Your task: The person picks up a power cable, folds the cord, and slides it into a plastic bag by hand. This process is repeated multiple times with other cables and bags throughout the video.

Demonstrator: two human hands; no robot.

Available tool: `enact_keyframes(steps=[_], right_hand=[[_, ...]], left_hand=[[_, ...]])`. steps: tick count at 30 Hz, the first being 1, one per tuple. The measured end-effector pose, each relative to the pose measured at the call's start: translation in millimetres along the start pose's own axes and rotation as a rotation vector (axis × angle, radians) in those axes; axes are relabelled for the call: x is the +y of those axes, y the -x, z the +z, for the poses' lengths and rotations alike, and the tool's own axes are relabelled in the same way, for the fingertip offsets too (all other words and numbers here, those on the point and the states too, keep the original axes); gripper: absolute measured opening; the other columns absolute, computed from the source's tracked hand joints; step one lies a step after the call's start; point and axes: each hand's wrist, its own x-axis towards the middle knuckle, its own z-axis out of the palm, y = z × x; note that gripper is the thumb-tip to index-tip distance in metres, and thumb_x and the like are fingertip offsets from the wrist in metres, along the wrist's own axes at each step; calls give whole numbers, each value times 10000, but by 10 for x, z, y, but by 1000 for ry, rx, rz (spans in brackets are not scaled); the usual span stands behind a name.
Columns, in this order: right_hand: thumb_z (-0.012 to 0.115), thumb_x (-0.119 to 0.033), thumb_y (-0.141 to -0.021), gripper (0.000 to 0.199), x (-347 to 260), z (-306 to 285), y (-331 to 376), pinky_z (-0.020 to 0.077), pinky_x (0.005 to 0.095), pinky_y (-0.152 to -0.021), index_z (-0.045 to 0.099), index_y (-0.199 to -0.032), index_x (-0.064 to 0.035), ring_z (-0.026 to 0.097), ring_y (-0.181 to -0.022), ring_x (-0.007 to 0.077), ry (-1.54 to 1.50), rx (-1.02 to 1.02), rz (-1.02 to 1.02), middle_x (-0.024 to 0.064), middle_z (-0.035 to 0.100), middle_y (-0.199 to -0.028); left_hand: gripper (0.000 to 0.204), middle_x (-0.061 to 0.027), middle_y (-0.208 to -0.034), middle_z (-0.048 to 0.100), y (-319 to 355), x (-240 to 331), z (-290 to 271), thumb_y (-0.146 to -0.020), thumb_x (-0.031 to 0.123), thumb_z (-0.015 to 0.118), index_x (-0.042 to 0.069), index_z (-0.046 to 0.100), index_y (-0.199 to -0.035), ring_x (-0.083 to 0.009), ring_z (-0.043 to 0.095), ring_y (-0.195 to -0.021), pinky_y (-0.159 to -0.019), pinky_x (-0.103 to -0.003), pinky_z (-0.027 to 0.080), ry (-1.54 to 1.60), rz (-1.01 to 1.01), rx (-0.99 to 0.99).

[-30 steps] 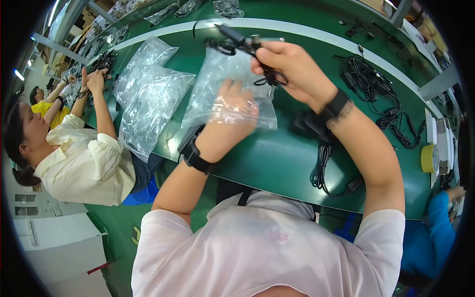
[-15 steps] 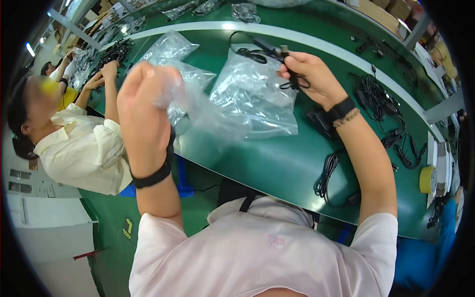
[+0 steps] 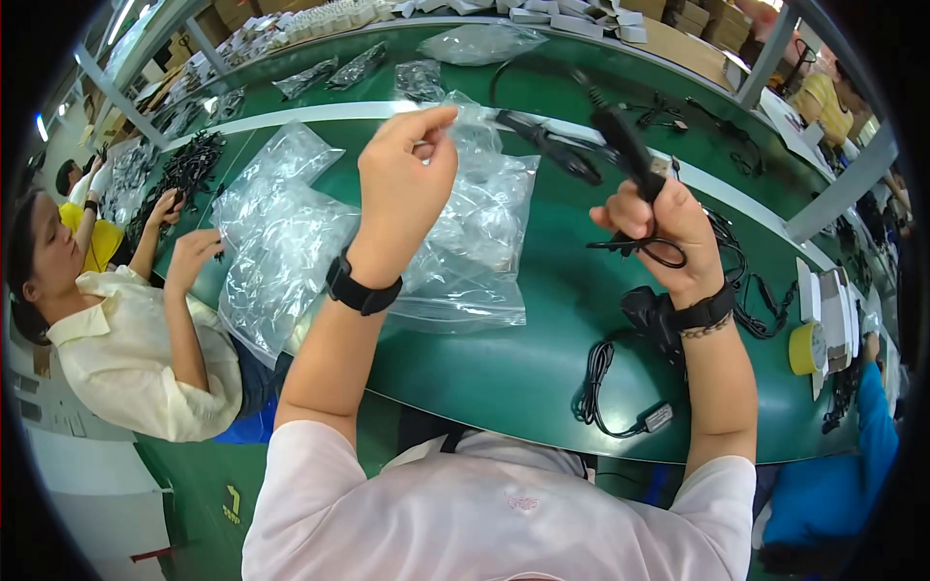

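Note:
My right hand (image 3: 668, 228) is closed round a black cable (image 3: 625, 140), raised above the green table. A thick black section rises from the fist, a thin loop hangs below it, and a metal-ended plug shows beside it. My left hand (image 3: 412, 169) is lifted at the middle with its fingers curled in; what they hold, if anything, is hidden. Just beyond those fingers, clear plastic (image 3: 472, 126) stands up near the far edge. A flat clear zip bag (image 3: 465, 300) lies under and right of my left hand. More clear bags (image 3: 281, 232) lie to its left.
On the green table (image 3: 484, 373) lie a tied black cable (image 3: 598, 382) and a black adapter (image 3: 649, 315). Yellow tape (image 3: 804, 349) stands at the right by white boxes. A co-worker in a cream shirt (image 3: 145, 353) sits close on the left, beside a black cable pile (image 3: 189, 169).
My left hand has swung rightward, and the blurred clear bag no longer trails from it. My right hand still grips the cable, now nearer and lower in view. The whole view has shifted.

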Motion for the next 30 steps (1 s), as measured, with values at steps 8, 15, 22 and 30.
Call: enact_keyframes(steps=[8, 15, 22, 30], right_hand=[[589, -61, -803, 287, 164, -34, -108, 457, 255, -731, 583, -1076, 26, 531, -691, 102, 604, 224, 140, 43, 583, -769], [601, -22, -757, 270, 253, 80, -90, 391, 193, -608, 620, -1025, 3, 479, -681, 67, 948, 131, 99, 0, 583, -792], [561, -131, -856, 305, 392, 94, -105, 460, 240, -766, 517, -1111, 31, 509, -689, 92, 166, 319, 154, 23, 558, -767], [545, -64, -837, 226, 444, 127, -59, 465, 236, -746, 580, -1038, 32, 544, -708, 116, 463, 368, 29, 31, 587, -823]], left_hand=[[294, -81, -976, 581, 148, -126, 40, -722, -92, 534, -36, 613, -1000, -116, 566, -844, -720, -217, 480, 364, -218, -67], [268, -96, -906, 614, 284, -165, 93, -749, -70, 558, -36, 582, -1014, -125, 591, -813, -714, -232, 481, 465, -278, -108], [281, -108, -860, 616, 384, -171, 228, -757, -62, 547, 16, 519, -1026, -148, 614, -746, -661, -246, 487, 328, 20, -130], [442, -117, -912, 573, 470, 12, 262, -774, -95, 552, 20, 366, -1158, -124, 550, -831, -727, -230, 452, 708, -237, -234]])
